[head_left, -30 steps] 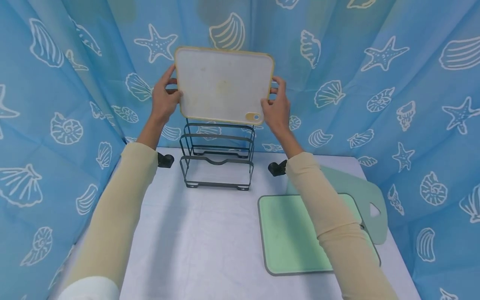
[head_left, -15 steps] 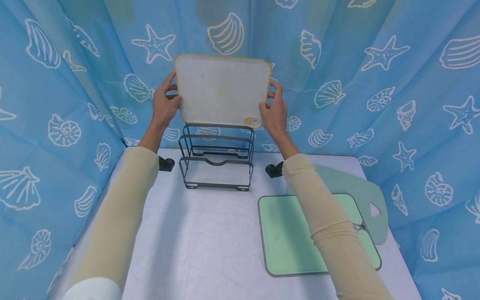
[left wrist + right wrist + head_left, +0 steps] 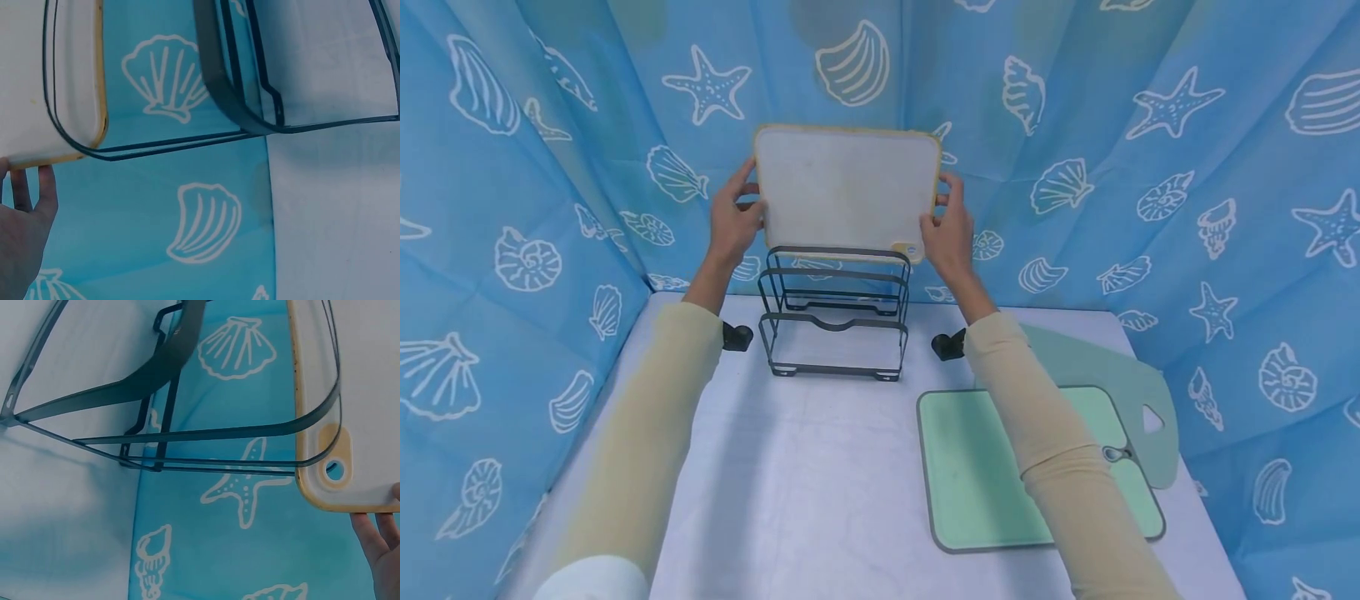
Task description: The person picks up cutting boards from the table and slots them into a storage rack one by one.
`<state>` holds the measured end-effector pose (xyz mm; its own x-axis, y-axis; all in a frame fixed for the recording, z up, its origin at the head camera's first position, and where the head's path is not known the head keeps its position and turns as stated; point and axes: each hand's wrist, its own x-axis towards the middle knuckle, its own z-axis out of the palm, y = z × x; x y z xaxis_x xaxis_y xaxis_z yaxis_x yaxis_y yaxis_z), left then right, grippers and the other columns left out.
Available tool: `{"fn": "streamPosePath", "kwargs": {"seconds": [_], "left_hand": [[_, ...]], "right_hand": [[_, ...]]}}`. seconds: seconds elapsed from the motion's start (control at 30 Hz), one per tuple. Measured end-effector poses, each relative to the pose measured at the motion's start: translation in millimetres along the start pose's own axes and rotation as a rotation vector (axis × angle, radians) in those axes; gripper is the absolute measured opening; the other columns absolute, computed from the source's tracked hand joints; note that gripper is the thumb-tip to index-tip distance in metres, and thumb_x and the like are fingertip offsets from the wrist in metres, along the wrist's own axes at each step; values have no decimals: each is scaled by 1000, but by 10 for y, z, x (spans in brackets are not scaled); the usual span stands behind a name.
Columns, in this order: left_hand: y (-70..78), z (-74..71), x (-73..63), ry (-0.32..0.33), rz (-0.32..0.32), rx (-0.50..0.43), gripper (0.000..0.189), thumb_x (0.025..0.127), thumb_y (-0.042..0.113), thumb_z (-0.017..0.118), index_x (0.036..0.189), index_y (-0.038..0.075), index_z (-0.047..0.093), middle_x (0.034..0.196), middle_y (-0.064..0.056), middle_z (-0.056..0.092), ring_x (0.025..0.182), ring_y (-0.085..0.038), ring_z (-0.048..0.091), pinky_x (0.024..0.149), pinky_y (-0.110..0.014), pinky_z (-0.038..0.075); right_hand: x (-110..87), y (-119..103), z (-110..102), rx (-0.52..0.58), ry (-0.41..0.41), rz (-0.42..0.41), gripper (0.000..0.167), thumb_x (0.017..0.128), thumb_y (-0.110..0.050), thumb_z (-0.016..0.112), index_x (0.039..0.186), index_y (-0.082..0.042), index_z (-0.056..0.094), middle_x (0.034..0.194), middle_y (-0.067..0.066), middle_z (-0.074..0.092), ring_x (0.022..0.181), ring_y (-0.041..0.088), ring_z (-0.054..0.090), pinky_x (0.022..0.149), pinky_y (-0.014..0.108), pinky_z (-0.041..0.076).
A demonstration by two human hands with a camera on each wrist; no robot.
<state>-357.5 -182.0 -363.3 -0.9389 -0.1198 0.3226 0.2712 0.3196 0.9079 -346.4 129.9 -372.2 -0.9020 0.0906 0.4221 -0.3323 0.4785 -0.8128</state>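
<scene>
A white cutting board [image 3: 850, 183] with a yellow rim stands upright above the back of a dark metal rack [image 3: 838, 323]. My left hand [image 3: 733, 218] grips its left edge, thumb on the near face and fingers behind. On the opposite edge my right hand [image 3: 949, 229] pinches it the same way. The board's lower edge has dropped behind the rack's rearmost top bar. In the right wrist view the yellow corner hole [image 3: 335, 470] shows behind the rack's wires. Fingers [image 3: 47, 194] touch the board's edge in the left wrist view.
A light green cutting board [image 3: 985, 475] with a grey rim lies on the white table [image 3: 797, 483] at the right. Partly under it is a grey-green board [image 3: 1120, 383] with a triangular hole. A blue shell-patterned curtain [image 3: 1075, 100] hangs close behind the rack.
Both hands have lowered the white cutting board; its lower edge has gone from above the rack's rear bar to behind it. The rack and green boards have stayed put.
</scene>
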Motion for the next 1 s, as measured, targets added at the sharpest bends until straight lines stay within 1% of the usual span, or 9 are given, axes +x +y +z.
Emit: {"fn": "streamPosePath", "kwargs": {"seconds": [0.17,0.3,0.47,0.63,0.87,1.0], "left_hand": [[-52,25,-24,0,-7,-34,66,99,-4,50,154,30,39,129,-15,54,110,-34,61,90,-42,56],[-89,38,-38,0,-26,-40,64,100,0,50,154,31,39,129,-14,55,110,-34,61,91,-42,55],[-147,49,-49,-7,-58,-43,62,101,3,51,154,33,38,130,-13,54,111,-33,60,92,-42,55],[-194,57,-63,-7,-72,-28,62,101,3,51,153,35,40,131,-13,55,113,-32,61,90,-42,55],[-260,83,-91,28,-59,-10,58,101,4,50,153,29,43,128,-15,58,108,-32,63,88,-40,56],[-293,98,-106,40,-65,4,55,102,5,52,151,29,45,127,-15,59,108,-31,63,88,-37,56]], "right_hand": [[-33,44,9,-19,-11,13,57,100,-5,53,151,-19,32,125,13,58,95,26,69,78,36,58],[-45,61,10,-31,-12,7,57,100,-4,53,151,-18,32,126,14,59,98,27,67,79,38,57],[-63,105,33,-39,-16,5,56,100,-3,54,150,-17,33,124,14,59,96,27,65,79,37,56],[-76,154,69,-46,-8,9,56,99,-2,55,149,-16,34,120,15,59,94,27,65,79,37,55],[-105,205,101,-31,-9,16,55,99,-1,52,149,-15,35,118,15,59,94,28,63,78,41,54],[-123,254,122,-26,-15,29,55,99,0,53,149,-15,36,117,15,61,92,28,64,76,40,54]]}}
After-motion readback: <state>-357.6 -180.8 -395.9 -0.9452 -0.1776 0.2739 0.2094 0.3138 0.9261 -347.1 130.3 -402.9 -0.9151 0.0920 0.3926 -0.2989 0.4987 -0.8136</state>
